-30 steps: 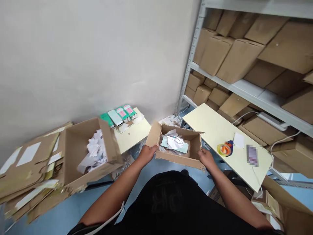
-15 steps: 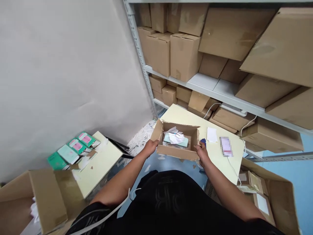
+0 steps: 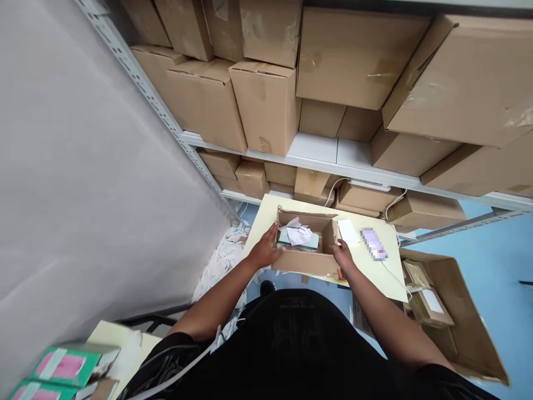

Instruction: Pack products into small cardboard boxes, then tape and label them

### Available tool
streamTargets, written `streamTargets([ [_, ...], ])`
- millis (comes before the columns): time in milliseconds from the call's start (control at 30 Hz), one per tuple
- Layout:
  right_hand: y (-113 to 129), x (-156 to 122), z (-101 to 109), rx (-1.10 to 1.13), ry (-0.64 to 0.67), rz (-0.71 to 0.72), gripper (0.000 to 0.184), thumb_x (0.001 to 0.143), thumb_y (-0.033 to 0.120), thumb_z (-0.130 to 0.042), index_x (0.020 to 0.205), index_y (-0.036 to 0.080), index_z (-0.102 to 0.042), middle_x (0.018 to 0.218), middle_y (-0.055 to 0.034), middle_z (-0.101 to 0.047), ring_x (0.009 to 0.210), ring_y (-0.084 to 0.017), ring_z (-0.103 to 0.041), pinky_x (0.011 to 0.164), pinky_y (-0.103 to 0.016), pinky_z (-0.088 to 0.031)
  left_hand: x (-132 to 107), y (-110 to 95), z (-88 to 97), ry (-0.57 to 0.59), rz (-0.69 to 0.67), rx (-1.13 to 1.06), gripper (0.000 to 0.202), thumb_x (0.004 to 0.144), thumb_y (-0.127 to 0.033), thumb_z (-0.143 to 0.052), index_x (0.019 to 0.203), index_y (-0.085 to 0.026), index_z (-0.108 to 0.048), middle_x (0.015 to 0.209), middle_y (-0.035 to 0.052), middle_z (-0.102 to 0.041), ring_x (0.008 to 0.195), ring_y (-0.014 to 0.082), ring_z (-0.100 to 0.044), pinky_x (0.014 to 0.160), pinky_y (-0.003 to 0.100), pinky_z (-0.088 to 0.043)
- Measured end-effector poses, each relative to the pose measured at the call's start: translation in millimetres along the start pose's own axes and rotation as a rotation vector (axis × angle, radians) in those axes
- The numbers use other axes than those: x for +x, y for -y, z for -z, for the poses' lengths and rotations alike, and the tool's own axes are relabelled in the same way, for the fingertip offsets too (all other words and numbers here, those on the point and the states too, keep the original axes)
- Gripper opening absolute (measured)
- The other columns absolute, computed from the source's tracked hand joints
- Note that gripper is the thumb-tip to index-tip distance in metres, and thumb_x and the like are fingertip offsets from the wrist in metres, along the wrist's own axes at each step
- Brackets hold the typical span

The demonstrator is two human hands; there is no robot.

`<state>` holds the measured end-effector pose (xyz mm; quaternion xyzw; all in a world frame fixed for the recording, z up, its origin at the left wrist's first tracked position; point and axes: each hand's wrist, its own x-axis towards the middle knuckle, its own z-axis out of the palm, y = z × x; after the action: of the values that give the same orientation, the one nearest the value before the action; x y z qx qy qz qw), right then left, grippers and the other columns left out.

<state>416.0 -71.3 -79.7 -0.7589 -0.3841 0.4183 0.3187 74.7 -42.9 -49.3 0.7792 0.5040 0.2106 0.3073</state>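
A small open cardboard box [image 3: 306,261] sits on a pale yellow table [image 3: 260,222] in front of me. Inside it lie a pale green packet and crumpled white paper [image 3: 298,234]. My left hand [image 3: 265,251] grips the box's left wall, fingers curled over it. My right hand [image 3: 343,256] holds the box's right wall. A white card [image 3: 347,231] and a blurred small item [image 3: 372,243] with a white cable lie on the table just right of the box.
Metal shelving [image 3: 320,153] packed with brown cartons stands behind the table. A large open carton [image 3: 453,311] with smaller boxes is on the blue floor at right. Paper scraps [image 3: 220,258] litter the floor at left. Green and pink boxes [image 3: 66,366] lie at the bottom left.
I have turned right toward the shelving, carrying the small box with both hands. The box now rests on the yellow table; the other table and big carton left the view.
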Motion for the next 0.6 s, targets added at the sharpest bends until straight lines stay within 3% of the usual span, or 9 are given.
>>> streamTargets([
  [100, 10.2, -7.4, -2.9, -0.007, -0.124, -0.086, 0.086, 0.079, 0.059, -0.061, 0.150, 0.014, -0.045, 0.130, -0.0162, -0.063, 0.109, -0.028, -0.066, 0.088, -0.035, -0.055, 12.4, 16.1, 8.0, 0.039, -0.127, 0.063, 0.094, 0.095, -0.043, -0.057, 0.166, -0.010, -0.006, 0.172, 0.0201, -0.014, 0.160, 0.0327, -0.014, 0.130, 0.051, -0.020],
  [267, 16.1, -30.7, 12.1, -0.146, -0.385, 0.113, 0.081, 0.078, 0.055, -0.064, 0.147, 0.015, -0.049, 0.139, -0.0175, -0.052, 0.127, -0.032, -0.054, 0.111, -0.044, -0.044, 23.6, 26.1, 16.9, 0.120, -0.267, 0.123, 0.092, 0.095, -0.045, -0.056, 0.167, -0.011, -0.008, 0.172, 0.0202, -0.015, 0.160, 0.0360, -0.013, 0.128, 0.057, -0.022],
  [333, 18.4, -40.0, 18.1, -0.176, -0.373, 0.246, 0.075, 0.085, 0.050, -0.060, 0.150, 0.015, -0.045, 0.144, -0.0177, -0.050, 0.134, -0.032, -0.050, 0.113, -0.045, -0.043, 29.2, 24.9, 23.3, 0.161, -0.298, 0.120, 0.093, 0.094, -0.052, -0.058, 0.166, -0.012, -0.015, 0.171, 0.0204, -0.018, 0.159, 0.0369, -0.016, 0.128, 0.057, -0.022],
  [400, 21.6, -46.0, 20.1, -0.209, -0.276, 0.361, 0.069, 0.091, 0.044, -0.054, 0.154, 0.018, -0.040, 0.148, -0.0164, -0.050, 0.135, -0.030, -0.050, 0.113, -0.046, -0.044, 37.8, 19.7, 32.5, 0.186, -0.305, 0.089, 0.081, 0.097, -0.052, -0.054, 0.163, -0.014, -0.027, 0.169, 0.0188, -0.026, 0.158, 0.0346, -0.022, 0.128, 0.053, -0.023],
  [500, 26.9, -45.2, 16.5, -0.269, -0.162, 0.517, 0.063, 0.096, 0.038, -0.051, 0.156, 0.021, -0.038, 0.149, -0.0152, -0.051, 0.135, -0.029, -0.051, 0.113, -0.049, -0.046, 58.3, 3.6, 47.3, 0.144, -0.173, 0.018, 0.059, 0.102, -0.046, -0.043, 0.154, -0.017, -0.042, 0.159, 0.0169, -0.046, 0.148, 0.0290, -0.044, 0.122, 0.047, -0.036],
  [600, 30.1, -35.6, 12.4, -0.308, -0.164, 0.632, 0.059, 0.099, 0.035, -0.048, 0.155, 0.021, -0.039, 0.145, -0.0152, -0.053, 0.136, -0.030, -0.050, 0.115, -0.052, -0.045, 88.0, -18.8, 56.1, 0.076, 0.100, 0.039, 0.068, 0.094, -0.055, -0.057, 0.150, -0.019, -0.041, 0.137, 0.0151, -0.066, 0.121, 0.0284, -0.067, 0.100, 0.040, -0.053],
])
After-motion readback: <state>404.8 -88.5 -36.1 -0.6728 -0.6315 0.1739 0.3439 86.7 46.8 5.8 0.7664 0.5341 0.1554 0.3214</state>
